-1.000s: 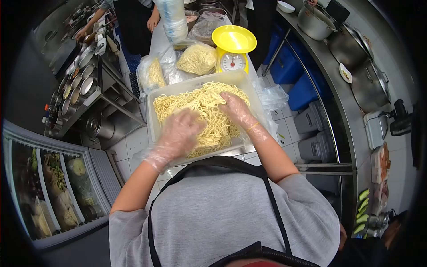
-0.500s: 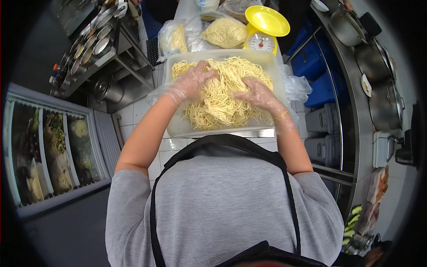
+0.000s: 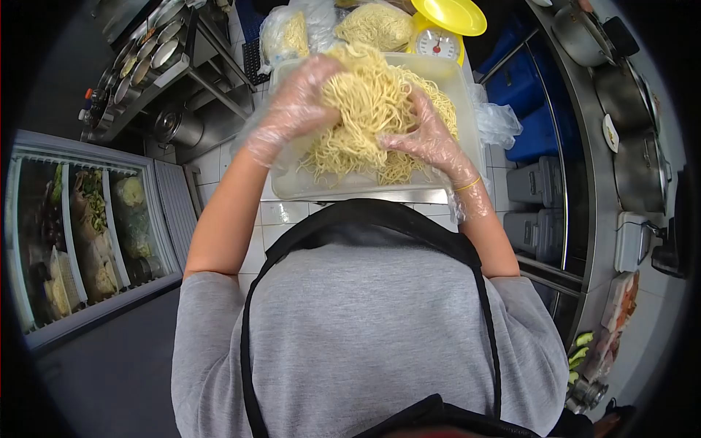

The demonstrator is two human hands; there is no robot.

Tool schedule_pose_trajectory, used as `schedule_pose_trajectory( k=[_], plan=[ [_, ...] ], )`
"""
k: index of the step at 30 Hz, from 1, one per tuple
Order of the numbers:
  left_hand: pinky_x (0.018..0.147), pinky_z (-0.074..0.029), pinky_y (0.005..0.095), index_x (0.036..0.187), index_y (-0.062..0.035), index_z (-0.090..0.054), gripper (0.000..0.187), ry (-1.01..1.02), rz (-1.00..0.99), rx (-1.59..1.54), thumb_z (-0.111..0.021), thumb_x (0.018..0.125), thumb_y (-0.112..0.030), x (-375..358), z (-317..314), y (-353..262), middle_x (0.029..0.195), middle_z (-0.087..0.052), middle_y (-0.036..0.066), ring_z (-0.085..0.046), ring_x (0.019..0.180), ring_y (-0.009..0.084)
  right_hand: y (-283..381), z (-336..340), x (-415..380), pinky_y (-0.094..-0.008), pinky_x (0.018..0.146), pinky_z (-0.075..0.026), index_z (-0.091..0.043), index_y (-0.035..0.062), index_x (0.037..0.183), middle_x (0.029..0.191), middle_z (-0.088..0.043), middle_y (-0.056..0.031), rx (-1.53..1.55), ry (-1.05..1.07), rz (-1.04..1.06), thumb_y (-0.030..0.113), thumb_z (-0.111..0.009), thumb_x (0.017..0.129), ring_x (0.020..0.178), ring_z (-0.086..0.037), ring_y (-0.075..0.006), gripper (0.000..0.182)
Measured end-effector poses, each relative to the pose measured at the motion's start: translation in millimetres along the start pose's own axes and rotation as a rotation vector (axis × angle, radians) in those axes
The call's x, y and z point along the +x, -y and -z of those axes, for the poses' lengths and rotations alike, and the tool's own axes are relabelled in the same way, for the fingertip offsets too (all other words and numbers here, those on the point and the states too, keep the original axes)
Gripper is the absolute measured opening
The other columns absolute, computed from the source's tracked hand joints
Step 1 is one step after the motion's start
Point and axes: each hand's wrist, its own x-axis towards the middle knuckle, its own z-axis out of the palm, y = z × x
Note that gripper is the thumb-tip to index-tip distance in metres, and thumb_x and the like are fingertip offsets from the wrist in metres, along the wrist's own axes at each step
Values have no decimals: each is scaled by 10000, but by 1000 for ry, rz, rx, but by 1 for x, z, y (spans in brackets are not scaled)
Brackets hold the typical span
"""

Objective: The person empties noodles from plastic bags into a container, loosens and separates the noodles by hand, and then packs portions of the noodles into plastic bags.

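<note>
In the head view, gloved left hand [image 3: 303, 106] and right hand [image 3: 432, 140] clasp a bundle of yellow noodles [image 3: 365, 98] over the translucent plastic tub [image 3: 287, 184]; loosely hanging strands could slip free, spilling past its near rim if carried too close.

We're in a kitchen: pale tiled floor [image 3: 283, 213], shiny with reflected light. Left: chest-like cooler [image 3: 162, 219] with white dividers; farther off, a steel rack [image 3: 219, 93], dark mat [image 3: 252, 62] beside it. Right: long steel counter [image 3: 600, 255], metal rail [image 3: 563, 191] along it, blue bins [image 3: 533, 136] and grey bins [image 3: 537, 187] underneath.
</note>
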Motion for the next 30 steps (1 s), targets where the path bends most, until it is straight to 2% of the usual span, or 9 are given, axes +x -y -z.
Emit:
schedule_pose_trajectory(
  k=[3, 8, 10, 15, 17, 20, 24, 27, 30],
  plan=[
    [924, -444, 292, 1108, -115, -570, 578, -265, 15, -124, -622, 558, 57, 4, 8, -14, 1118, -559, 55, -539, 1056, 193, 15, -8, 10, -348, 1010, -371, -200, 22, 1405, 1336, -381, -141, -12, -26, 169, 134, -787, 663, 1210, -420, -237, 953],
    [895, -457, 273, 1252, -83, -424, 723, -86, -60, -1063, -582, 587, 154, 11, -1, -17, 1220, -449, 74, -506, 1067, 180, 47, -18, 32, -322, 980, -397, -228, 53, 1372, 1268, -420, -106, 478, -52, 158, 12, -719, 674, 1174, -429, -185, 855],
    [905, -453, 278, 1293, -100, -393, 759, -90, -62, -1002, -585, 606, 158, 13, -7, -7, 1267, -418, 80, -500, 1090, 180, 45, -14, 36, -295, 953, -415, -319, 92, 1326, 1254, -431, -74, 519, -56, 126, -99, -606, 712, 1151, -439, -159, 705],
    [1007, -383, 309, 1373, -89, -337, 779, -86, -43, -1083, -632, 665, 49, 11, -26, 33, 1356, -399, 82, -443, 1208, 181, 23, -11, 32, -274, 897, -444, -432, 73, 1238, 1180, -493, -39, 202, -73, 353, -46, -653, 724, 1091, -479, -121, 572],
    [934, -447, 289, 1344, -72, -380, 723, 11, 183, -937, -626, 692, 121, 12, -32, 51, 1297, -458, 90, -509, 1120, 177, 33, -7, 31, -268, 877, -453, -460, 69, 1213, 1139, -522, -26, 36, -74, 380, -20, -677, 726, 1060, -500, -111, 540],
    [950, -431, 298, 1315, -64, -418, 663, 46, 211, -1119, -657, 709, 59, 4, -33, 49, 1227, -522, 73, -524, 1105, 170, 38, -2, 36, -276, 851, -470, -437, 50, 1226, 1077, -590, -69, 407, -16, -110, 95, -715, 766, 967, -574, -137, 540],
    [983, -401, 306, 1331, -91, -403, 690, 124, 82, -1053, -717, 718, -47, 5, -24, 46, 1271, -488, 66, -499, 1139, 182, 14, 7, 45, -301, 856, -486, -329, 25, 1298, 1155, -569, -149, 717, -117, -247, 153, -733, 764, 1019, -585, -201, 681],
    [974, -416, 329, 1341, -115, -386, 710, -4, 91, -1111, -749, 731, -133, 11, -37, 22, 1306, -455, 73, -470, 1173, 199, 23, -7, 40, -305, 880, -473, -320, 47, 1310, 1165, -554, -136, 556, -16, -278, 160, -762, 739, 1028, -572, -195, 731],
    [939, -452, 334, 1343, -140, -373, 553, -134, 145, -1198, -628, 860, -228, 16, -53, 25, 1325, -433, 92, -450, 1192, 200, 15, -22, 34, -300, 917, -444, -389, 80, 1291, 1164, -537, -73, 577, 36, -73, 103, -756, 731, 1080, -518, -163, 670]
  ],
)
